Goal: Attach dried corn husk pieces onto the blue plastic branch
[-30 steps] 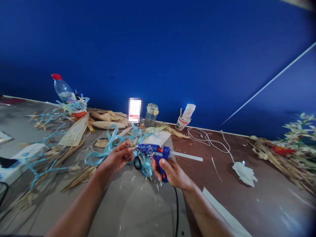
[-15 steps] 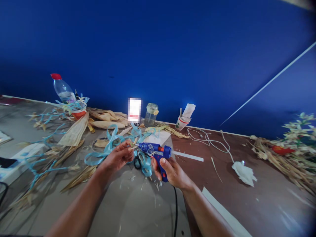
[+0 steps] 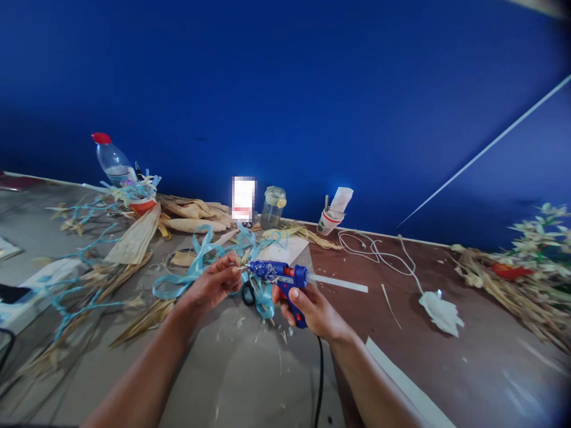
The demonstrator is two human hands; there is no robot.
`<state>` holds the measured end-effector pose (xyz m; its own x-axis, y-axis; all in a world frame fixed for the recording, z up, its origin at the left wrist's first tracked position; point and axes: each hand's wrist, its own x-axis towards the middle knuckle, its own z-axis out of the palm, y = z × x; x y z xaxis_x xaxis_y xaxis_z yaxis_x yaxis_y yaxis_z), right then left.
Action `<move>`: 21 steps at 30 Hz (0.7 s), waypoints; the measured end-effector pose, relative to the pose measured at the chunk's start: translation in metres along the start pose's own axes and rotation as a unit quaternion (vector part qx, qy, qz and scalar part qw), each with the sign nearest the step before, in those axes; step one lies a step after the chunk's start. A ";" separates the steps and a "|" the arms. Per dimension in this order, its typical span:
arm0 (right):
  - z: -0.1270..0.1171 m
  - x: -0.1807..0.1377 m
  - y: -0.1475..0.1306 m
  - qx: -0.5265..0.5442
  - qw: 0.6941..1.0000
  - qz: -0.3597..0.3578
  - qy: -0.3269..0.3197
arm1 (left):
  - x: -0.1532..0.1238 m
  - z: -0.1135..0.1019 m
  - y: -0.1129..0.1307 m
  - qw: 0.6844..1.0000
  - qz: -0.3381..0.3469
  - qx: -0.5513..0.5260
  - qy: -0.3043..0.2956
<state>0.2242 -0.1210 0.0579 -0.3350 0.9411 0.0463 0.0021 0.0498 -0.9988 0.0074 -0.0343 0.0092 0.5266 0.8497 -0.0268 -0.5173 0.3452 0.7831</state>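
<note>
My right hand (image 3: 310,306) is wrapped round the handle of a blue hot glue gun (image 3: 274,272), its nozzle pointing left. A white glue stick (image 3: 341,283) sticks out of its back end. In the pinched fingers of my left hand (image 3: 218,279) is a small pale piece of dried husk (image 3: 242,260), right at the nozzle; whether the two touch I cannot tell. Light blue ribbon (image 3: 185,285) lies in loops behind and beside my left hand. Below the gun is the black handle of what look like scissors (image 3: 248,293).
Dried corn husks (image 3: 196,224), a glass jar (image 3: 273,209) and a paper cup (image 3: 330,222) stand or lie along the blue wall. Blue-wrapped twigs (image 3: 75,306) and a white power strip (image 3: 40,294) are at left. A white cable (image 3: 379,252) and dried stalks (image 3: 495,291) lie at right.
The glue gun has tilted slightly in my right hand, and its black cord has shifted a little to the right. My left hand has hardly moved.
</note>
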 end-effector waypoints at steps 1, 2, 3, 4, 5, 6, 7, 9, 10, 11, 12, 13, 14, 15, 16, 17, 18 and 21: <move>-0.002 0.000 0.001 0.002 1.000 -0.004 -0.002 | 0.000 0.000 0.000 1.000 0.002 0.000 0.001; -0.003 -0.001 0.001 0.007 1.000 -0.009 -0.004 | 0.000 0.001 0.000 1.000 0.003 0.000 0.002; -0.006 -0.001 0.001 0.015 1.000 -0.013 -0.006 | 0.000 0.001 0.001 1.000 0.001 0.000 0.004; -0.008 -0.002 0.001 0.022 1.000 -0.016 -0.007 | 0.000 0.001 0.001 1.000 -0.001 0.000 0.006; -0.011 -0.002 0.000 0.027 0.999 -0.017 -0.007 | -0.001 0.001 0.002 1.000 -0.004 -0.001 0.008; -0.013 -0.003 -0.002 0.025 1.000 -0.015 -0.003 | -0.001 0.001 0.002 1.000 -0.006 -0.003 0.008; -0.016 -0.004 -0.004 0.015 1.000 -0.010 0.002 | -0.001 0.001 0.003 1.000 -0.007 -0.006 0.007; -0.020 -0.006 -0.009 -0.022 1.000 0.006 0.018 | -0.001 0.001 0.004 1.000 -0.007 -0.012 0.005; -0.022 -0.007 -0.010 -0.046 0.998 0.015 0.028 | -0.001 0.001 0.004 1.000 -0.007 -0.015 0.004; -0.023 -0.008 -0.011 -0.071 0.997 0.019 0.037 | -0.001 0.001 0.004 1.000 -0.009 -0.017 0.002; -0.024 -0.009 -0.010 -0.099 0.994 0.022 0.044 | -0.001 0.002 0.005 1.000 -0.012 -0.019 0.001; -0.025 -0.010 -0.008 -0.134 0.989 0.022 0.053 | -0.002 0.002 0.005 1.000 -0.014 -0.022 -0.001; -0.025 -0.012 -0.004 -0.177 0.982 0.020 0.064 | -0.002 0.002 0.006 1.000 -0.015 -0.025 -0.002; -0.024 -0.013 0.000 -0.225 0.971 0.018 0.076 | -0.002 0.003 0.006 0.999 -0.014 -0.028 -0.003; -0.023 -0.015 0.006 -0.281 0.955 0.014 0.092 | -0.002 0.003 0.006 0.999 -0.013 -0.031 -0.004; -0.022 -0.017 0.012 -0.336 0.936 0.013 0.104 | -0.003 0.004 0.007 0.999 -0.010 -0.034 -0.005; -0.020 -0.019 0.018 -0.382 0.917 0.017 0.111 | -0.003 0.004 0.007 0.999 -0.006 -0.036 -0.007; -0.015 -0.027 0.035 -0.479 0.868 0.062 0.111 | -0.003 0.005 0.007 0.999 0.002 -0.039 -0.019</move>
<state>0.2476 -0.1394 0.0224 -0.0857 0.9952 0.0479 0.8443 0.0981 -0.5268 0.0055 -0.0367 0.0182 0.5488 0.8359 -0.0001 -0.5691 0.3738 0.7324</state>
